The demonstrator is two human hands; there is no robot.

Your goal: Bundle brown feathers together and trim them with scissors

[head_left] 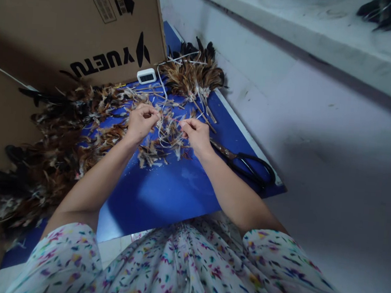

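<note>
My left hand is closed in a pinch above the blue table, thumb and forefinger together. Facing it, my right hand pinches too. A thin reddish thread shows in the short gap between them and seems to run from one set of fingertips to the other. Below lie small loose brown feathers and a looped white cord. Large black-handled scissors rest just right of my right forearm, blades partly behind it.
Brown and black feathers are heaped along the left. A bundle of feathers on sticks lies at the back by the wall. A small white digital device stands against a cardboard box. A pale ledge juts out at upper right.
</note>
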